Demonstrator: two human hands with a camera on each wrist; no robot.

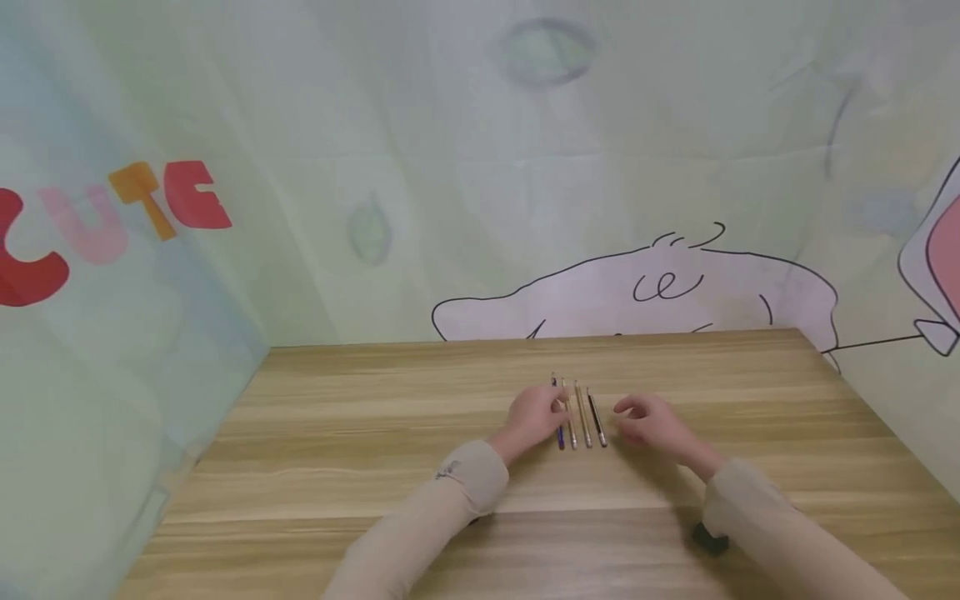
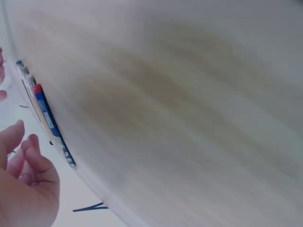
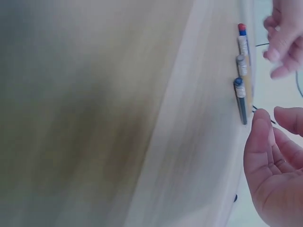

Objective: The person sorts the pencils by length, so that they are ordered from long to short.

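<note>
Several slim pens or pencils lie side by side on the table, pointing away from me. Leftmost is a blue pen (image 1: 561, 440) with a red end and a white label, seen closer in the left wrist view as the blue pen (image 2: 47, 112). Two tan ones (image 1: 582, 414) lie in the middle, and a dark one (image 3: 242, 106) with a blue end is rightmost. My left hand (image 1: 534, 421) hovers over the blue pen with loosely bent fingers, gripping nothing. Just right of the dark one, my right hand (image 1: 654, 423) is relaxed, its thumb and fingers apart.
The wood-grain table (image 1: 360, 492) reaches back to a printed fabric backdrop (image 1: 450, 167) with a cartoon outline. More fabric (image 1: 90, 350) with coloured letters hangs along the left side. A small black object (image 1: 709, 539) shows beneath the right cuff.
</note>
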